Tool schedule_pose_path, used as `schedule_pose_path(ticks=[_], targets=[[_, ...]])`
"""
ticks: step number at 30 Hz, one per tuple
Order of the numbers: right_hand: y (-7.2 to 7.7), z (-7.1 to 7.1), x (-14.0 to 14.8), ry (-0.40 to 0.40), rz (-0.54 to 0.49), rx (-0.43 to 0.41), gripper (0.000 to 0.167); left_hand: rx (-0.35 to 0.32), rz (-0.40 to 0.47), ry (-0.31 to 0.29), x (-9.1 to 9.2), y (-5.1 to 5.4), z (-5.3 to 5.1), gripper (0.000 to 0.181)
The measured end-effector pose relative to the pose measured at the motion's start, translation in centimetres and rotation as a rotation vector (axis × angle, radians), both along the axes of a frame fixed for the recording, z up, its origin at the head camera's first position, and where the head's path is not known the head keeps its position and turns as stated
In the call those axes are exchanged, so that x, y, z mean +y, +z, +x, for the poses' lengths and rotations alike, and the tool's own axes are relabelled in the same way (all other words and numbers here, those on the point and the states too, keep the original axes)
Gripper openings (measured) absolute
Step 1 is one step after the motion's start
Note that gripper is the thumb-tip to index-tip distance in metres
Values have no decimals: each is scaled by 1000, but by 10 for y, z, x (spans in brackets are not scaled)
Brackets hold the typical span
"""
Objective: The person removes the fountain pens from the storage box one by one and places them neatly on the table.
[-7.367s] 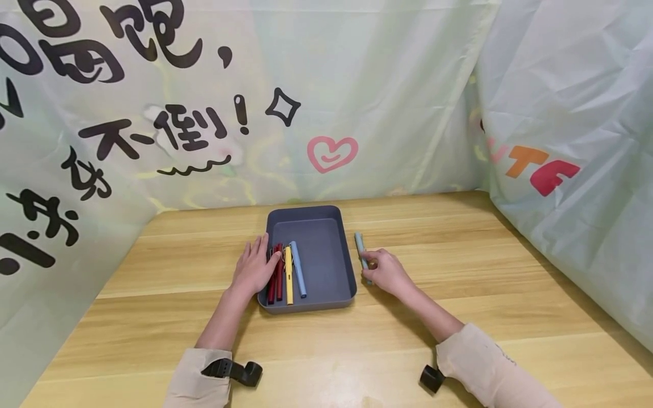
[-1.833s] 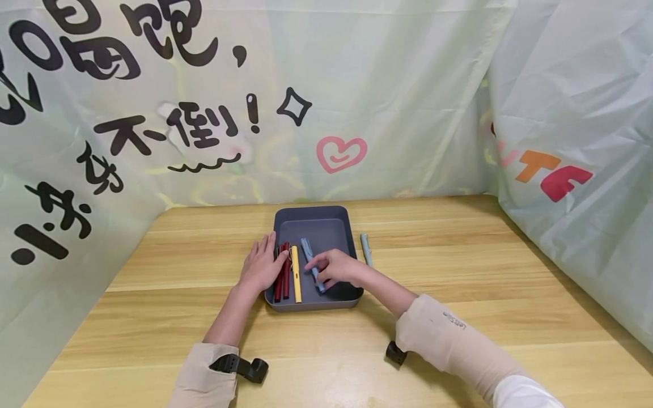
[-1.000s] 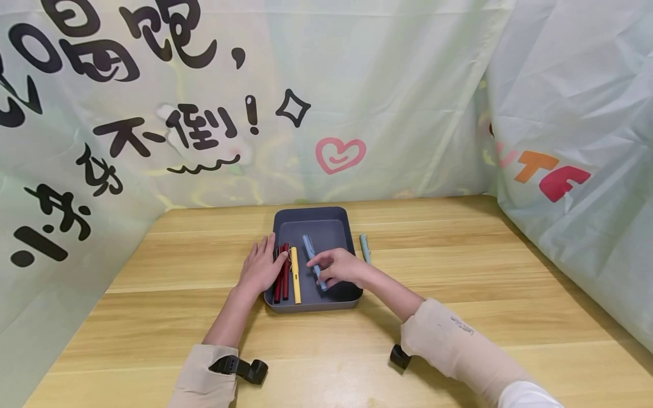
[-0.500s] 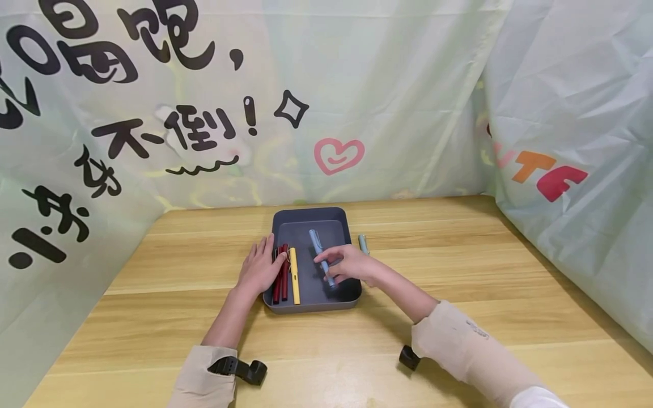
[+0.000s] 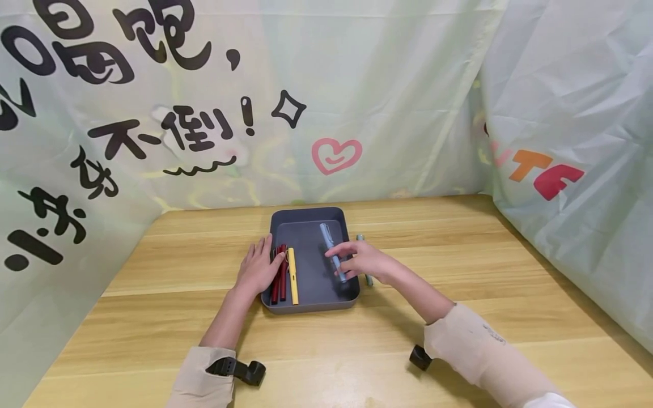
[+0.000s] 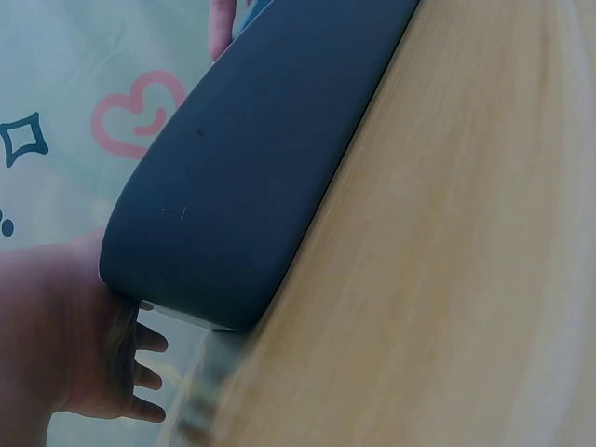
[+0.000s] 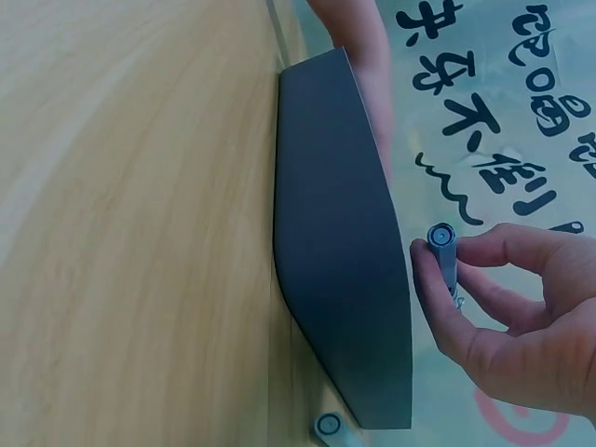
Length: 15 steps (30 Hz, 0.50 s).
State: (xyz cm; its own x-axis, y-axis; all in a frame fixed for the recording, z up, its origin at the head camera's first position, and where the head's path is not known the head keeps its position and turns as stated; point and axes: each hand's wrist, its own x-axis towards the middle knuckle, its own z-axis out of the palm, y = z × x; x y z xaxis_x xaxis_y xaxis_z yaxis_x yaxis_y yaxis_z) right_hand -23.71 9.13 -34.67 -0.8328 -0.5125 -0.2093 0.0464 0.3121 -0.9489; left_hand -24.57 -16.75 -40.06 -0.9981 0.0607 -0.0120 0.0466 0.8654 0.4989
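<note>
My right hand (image 5: 366, 262) pinches a light blue pen (image 5: 326, 235) between thumb and fingers, slanted over the right side of a dark grey tray (image 5: 311, 309). In the right wrist view this pen (image 7: 444, 256) shows end-on, above the tray's rim. My left hand (image 5: 255, 273) rests at the tray's left rim, fingers straight along the outside and thumb over the edge. Beside that thumb two dark red pens (image 5: 283, 283) and a yellow pen (image 5: 293, 283) lie in the tray. A blue-green pen (image 5: 369, 280) lies on the table right of the tray, partly hidden by my right hand.
The tray stands on a wooden table (image 5: 449, 272). Printed cloth (image 5: 398, 113) hangs behind the table and along both sides. Black wrist cameras are strapped at both cuffs.
Earlier my right hand was at the blue-green pen outside the tray. It now holds the light blue pen, moved rightward away from the yellow one. The left hand keeps its place.
</note>
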Motion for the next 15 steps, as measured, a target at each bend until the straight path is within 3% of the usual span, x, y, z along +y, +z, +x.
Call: schedule_pose_path(ticks=[15], targets=[[3,1,28,-40,-39,17,42,10,-8,-13,0,1,1,65]])
